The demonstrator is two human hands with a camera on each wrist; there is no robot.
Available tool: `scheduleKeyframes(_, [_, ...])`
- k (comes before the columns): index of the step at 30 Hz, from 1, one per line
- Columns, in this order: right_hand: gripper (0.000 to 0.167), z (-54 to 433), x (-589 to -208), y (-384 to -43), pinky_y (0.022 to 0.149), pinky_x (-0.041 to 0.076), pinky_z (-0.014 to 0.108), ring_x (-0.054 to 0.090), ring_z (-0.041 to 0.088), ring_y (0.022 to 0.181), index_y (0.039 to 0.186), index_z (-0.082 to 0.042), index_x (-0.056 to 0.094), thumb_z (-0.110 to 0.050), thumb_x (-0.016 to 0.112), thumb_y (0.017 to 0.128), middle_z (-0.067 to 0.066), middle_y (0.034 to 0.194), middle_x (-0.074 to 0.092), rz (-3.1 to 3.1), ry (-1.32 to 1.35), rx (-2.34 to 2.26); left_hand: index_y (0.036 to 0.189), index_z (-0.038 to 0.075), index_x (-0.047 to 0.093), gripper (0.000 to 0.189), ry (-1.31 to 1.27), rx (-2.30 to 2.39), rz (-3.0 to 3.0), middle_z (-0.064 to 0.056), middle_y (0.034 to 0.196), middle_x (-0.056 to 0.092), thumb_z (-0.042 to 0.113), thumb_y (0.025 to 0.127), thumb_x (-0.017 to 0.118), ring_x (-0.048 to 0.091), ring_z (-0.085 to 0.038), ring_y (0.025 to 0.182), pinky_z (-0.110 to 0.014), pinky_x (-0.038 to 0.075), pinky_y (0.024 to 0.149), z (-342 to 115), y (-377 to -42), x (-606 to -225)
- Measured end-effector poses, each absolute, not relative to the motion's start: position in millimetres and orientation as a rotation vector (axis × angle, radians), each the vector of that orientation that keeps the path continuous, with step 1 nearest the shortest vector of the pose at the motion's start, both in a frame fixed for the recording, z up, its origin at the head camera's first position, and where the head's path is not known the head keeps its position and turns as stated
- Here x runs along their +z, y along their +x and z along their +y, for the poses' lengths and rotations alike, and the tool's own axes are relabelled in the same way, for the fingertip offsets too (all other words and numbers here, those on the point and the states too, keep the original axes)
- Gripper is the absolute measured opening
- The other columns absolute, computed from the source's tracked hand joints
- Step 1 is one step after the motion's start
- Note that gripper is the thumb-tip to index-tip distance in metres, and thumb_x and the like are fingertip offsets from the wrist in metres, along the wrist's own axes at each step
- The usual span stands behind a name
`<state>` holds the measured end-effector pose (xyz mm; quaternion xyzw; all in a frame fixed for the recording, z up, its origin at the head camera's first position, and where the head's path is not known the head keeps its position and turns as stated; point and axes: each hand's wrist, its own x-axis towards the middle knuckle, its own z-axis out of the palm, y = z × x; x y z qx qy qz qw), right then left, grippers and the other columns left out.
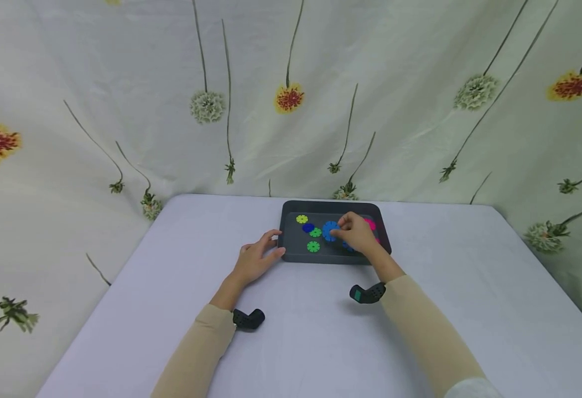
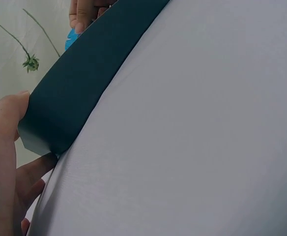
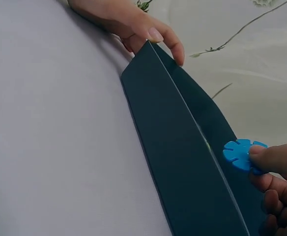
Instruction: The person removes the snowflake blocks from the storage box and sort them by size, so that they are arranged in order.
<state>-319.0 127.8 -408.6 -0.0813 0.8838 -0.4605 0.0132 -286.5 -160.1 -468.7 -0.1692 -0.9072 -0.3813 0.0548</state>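
My right hand (image 1: 358, 232) pinches a light-blue notched plastic disc (image 3: 239, 155), flower-shaped like a snowflake building piece, between thumb and fingers. It holds the disc above the dark tray (image 1: 331, 258), tilted toward the right wrist view. At the tray's left edge, my left hand (image 1: 256, 260) grips the near corner, thumb and fingers at the rim and side wall. Inside the tray lie a yellow disc (image 1: 302, 219), a dark-blue disc (image 1: 308, 228), two green discs (image 1: 313, 246) and pink pieces (image 1: 370, 223). More blue shows partly hidden beneath the right hand.
A white cloth covers the table (image 1: 301, 342), with the tray near its far edge. Behind hangs a pale curtain (image 1: 395, 110) printed with flowers and stems. Each wrist carries a small black camera (image 1: 249, 320). The tray's raised walls surround the discs.
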Motion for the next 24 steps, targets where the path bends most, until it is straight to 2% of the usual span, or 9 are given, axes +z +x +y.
scheduleKeyframes(10, [0.026, 124.6, -400.7, -306.5, 0.065, 0.044, 0.03, 0.052, 0.02, 0.075, 0.103, 0.0, 0.054, -0.017, 0.071, 0.091, 0.009, 0.086, 0.059, 2.711, -0.307, -1.536, 0.142, 0.023, 0.043, 0.052, -0.51, -1.138, -2.757, -0.013, 0.132, 0.06, 0.046, 0.096, 0.055, 0.052, -0.033, 0.127, -0.057, 0.021, 0.103, -160.3, -286.4, -468.8])
scheduleKeyframes(24, [0.025, 112.9, -392.6, -284.5, 0.06, 0.047, 0.028, 0.053, 0.017, 0.066, 0.1, -0.002, 0.053, -0.015, 0.072, 0.09, 0.007, 0.078, 0.059, 2.604, -0.336, -1.655, 0.141, 0.023, 0.043, 0.052, -0.523, -1.131, -2.744, -0.013, 0.132, 0.06, 0.046, 0.097, 0.054, 0.052, -0.033, 0.126, -0.057, 0.021, 0.103, -160.4, -287.2, -470.6])
